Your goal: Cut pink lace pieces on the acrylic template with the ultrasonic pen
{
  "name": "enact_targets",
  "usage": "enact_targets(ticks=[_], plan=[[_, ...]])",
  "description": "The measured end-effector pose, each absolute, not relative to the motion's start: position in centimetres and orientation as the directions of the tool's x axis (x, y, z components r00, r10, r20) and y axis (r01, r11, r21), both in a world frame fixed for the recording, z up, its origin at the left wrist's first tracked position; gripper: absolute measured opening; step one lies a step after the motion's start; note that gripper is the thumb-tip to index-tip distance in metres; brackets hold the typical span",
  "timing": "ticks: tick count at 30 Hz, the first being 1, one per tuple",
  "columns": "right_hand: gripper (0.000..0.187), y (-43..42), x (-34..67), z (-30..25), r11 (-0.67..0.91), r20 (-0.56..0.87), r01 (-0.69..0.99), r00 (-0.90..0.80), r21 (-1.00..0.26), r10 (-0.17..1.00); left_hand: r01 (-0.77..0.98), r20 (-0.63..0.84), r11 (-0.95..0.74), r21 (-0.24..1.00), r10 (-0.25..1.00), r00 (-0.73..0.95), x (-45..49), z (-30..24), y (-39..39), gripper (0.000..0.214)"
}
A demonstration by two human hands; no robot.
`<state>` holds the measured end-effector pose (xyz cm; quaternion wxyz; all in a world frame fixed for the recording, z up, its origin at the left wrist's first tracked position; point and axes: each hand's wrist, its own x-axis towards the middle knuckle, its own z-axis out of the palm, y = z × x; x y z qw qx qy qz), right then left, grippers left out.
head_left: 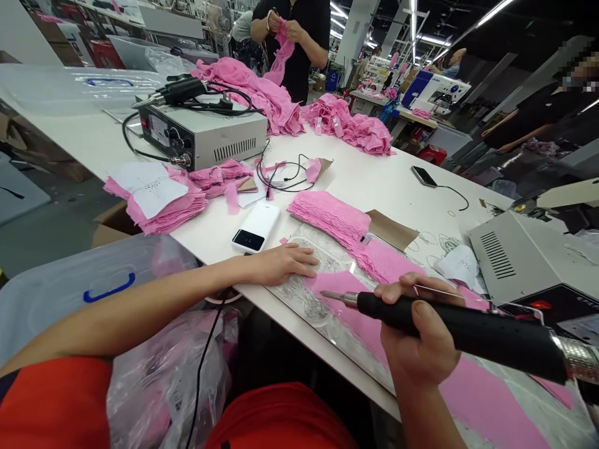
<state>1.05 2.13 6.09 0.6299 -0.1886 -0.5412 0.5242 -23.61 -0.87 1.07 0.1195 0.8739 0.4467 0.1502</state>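
Observation:
My right hand (421, 330) is wrapped round the black barrel of an ultrasonic cutter (472, 333). Its pointed metal tip (334, 295) is over the near end of a flat pink fabric piece (360, 318); I cannot tell whether it touches. My left hand (287, 262) lies flat, fingers extended, on a worn clear board (309, 299) beside that fabric's edge. Just behind the fabric is a stack of pink cut pieces (330, 218). A white power bank (256, 227) lies close to my left wrist.
A grey control box (219, 137) with a second handpiece stands at back left; another box (528, 255) is at right. Pink fabric heaps (253, 93) line the far edge. A phone (423, 176) lies on the table. Across it, a person (294, 43) handles pink fabric.

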Motion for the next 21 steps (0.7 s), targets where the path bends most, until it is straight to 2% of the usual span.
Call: enact_targets(ticks=[15,21], plan=[[0.019,1.9,-0.9,5.5,0.404,0.502,-0.443,-0.127,-0.8,0.855,0.681,0.245,-0.584,0.441,0.809,0.535,-23.7,1.1,-1.2,0.062],[0.019,1.9,-1.1,5.5,0.402,0.497,-0.439,-0.124,-0.804,0.859,0.678,0.234,-0.592,0.437,0.802,0.55,-23.7,0.9,-1.0,0.062]])
